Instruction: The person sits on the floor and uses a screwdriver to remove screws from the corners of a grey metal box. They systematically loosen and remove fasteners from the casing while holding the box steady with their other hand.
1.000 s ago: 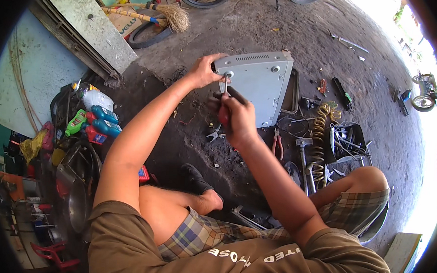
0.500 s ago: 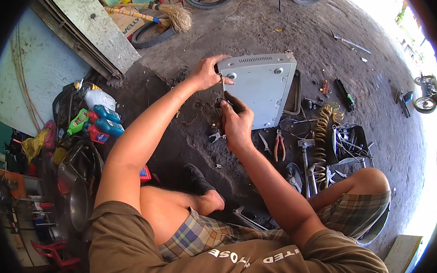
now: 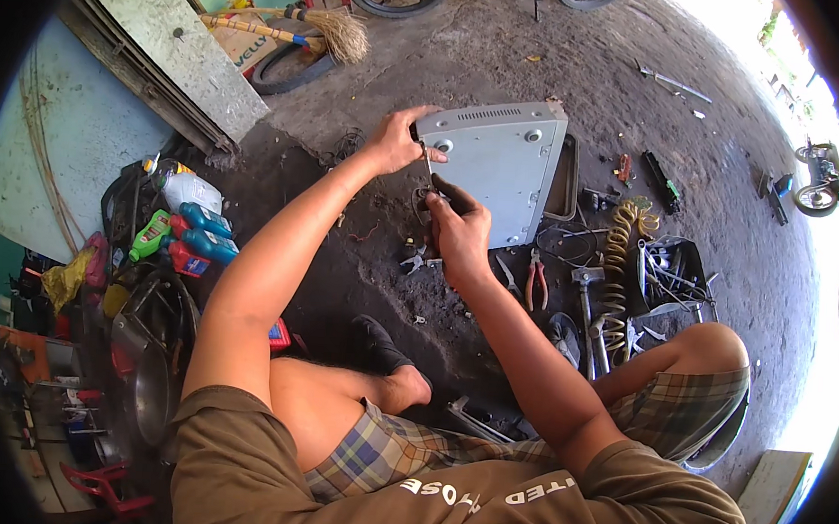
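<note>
Two hands meet at the near-left corner of the grey metal casing (image 3: 496, 166), which lies flat on the concrete floor (image 3: 581, 71). I read my left hand (image 3: 393, 139) as curled shut on that corner, steadying it, while my right hand (image 3: 457, 228) is closed around a slim screwdriver (image 3: 430, 172) whose tip points at the corner. I judge a fastener there is being worked; next the tip must stay seated and square. Red-handled pliers (image 3: 536, 278) lie just right of the casing, a coiled yellow hose (image 3: 619, 249) beyond.
</note>
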The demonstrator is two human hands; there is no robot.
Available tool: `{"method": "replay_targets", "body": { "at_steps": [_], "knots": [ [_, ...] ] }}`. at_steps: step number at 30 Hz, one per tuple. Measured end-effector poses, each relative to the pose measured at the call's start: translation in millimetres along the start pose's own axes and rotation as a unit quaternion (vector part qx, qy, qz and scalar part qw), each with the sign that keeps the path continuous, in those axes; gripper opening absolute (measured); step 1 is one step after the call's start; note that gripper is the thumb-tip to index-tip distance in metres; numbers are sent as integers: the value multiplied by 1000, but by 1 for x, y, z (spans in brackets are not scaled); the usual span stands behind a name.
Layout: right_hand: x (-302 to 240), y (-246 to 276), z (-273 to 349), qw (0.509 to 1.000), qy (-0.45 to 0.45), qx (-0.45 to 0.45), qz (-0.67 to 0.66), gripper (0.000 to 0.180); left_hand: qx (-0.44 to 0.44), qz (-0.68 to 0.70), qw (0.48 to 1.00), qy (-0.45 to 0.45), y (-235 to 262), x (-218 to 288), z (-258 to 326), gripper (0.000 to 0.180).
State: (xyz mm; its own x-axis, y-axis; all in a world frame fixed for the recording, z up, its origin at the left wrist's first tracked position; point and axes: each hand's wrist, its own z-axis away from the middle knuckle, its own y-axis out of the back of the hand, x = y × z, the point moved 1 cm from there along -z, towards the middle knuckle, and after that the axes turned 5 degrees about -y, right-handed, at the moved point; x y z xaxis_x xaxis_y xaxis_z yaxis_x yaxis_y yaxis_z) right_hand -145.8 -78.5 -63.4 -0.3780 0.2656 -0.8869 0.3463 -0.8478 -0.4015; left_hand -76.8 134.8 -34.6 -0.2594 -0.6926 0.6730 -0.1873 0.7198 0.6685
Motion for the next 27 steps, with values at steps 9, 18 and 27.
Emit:
{"method": "replay_targets", "body": {
  "at_steps": [9, 18, 27],
  "knots": [
    [2, 13, -16, 780, -290, -183, -523, 13, 29, -1, 999, -12, -3, 0, -2, 85],
    [-19, 2, 3, 972, -165, -32, -167, 16, 28, 15, 999, -18, -3, -1, -1, 84],
    [1, 2, -2, 898, -205, -111, -374, 12, 34, -19, 999, -5, -3, -1, 1, 85]
  ]
}}
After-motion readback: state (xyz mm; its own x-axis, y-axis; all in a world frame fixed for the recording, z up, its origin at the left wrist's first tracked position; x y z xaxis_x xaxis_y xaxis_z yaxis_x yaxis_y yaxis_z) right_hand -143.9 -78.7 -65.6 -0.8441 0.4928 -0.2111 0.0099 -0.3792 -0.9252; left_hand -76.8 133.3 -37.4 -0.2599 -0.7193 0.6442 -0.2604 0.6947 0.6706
